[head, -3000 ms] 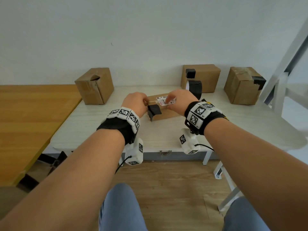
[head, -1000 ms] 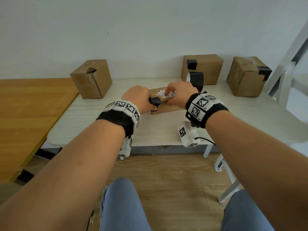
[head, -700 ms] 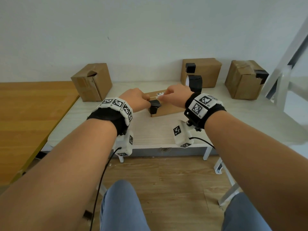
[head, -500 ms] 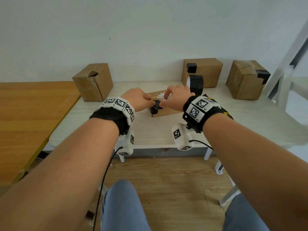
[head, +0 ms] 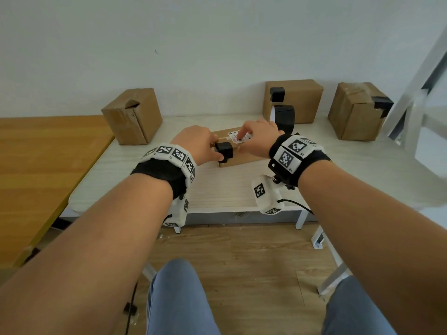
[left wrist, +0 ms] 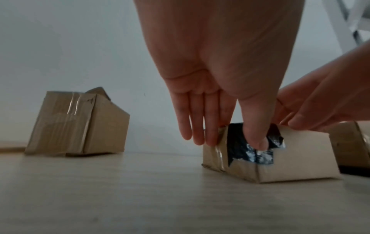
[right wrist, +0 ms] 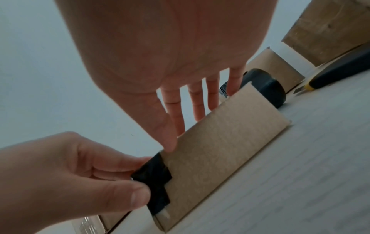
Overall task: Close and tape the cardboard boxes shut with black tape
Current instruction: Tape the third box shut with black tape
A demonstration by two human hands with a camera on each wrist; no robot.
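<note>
A small flat cardboard box [head: 244, 160] lies in the middle of the white table [head: 217, 189]. A piece of black tape [head: 223, 151] wraps over its left end. My left hand [head: 216, 151] presses that tape down. In the left wrist view its thumb [left wrist: 258, 142] lies on the tape [left wrist: 240, 152] on the front face, and the straight fingers [left wrist: 200, 134] lie against the end face. My right hand [head: 242, 141] rests flat on the box top by the white label. Its fingers [right wrist: 198, 107] are spread over the top edge of the box [right wrist: 220, 142].
A black tape roll [head: 284, 117] stands behind the box. Taped cardboard boxes stand at the back [head: 300, 97] and back right [head: 355, 114], and another box at the back left [head: 131, 117]. A yellow-black utility knife [right wrist: 330, 76] lies to the right. A wooden table [head: 36, 165] adjoins on the left.
The loose tape flap at the box's left end now lies folded down. My left hand has slid round onto it, thumb on the front face. My right hand has stayed on the box top.
</note>
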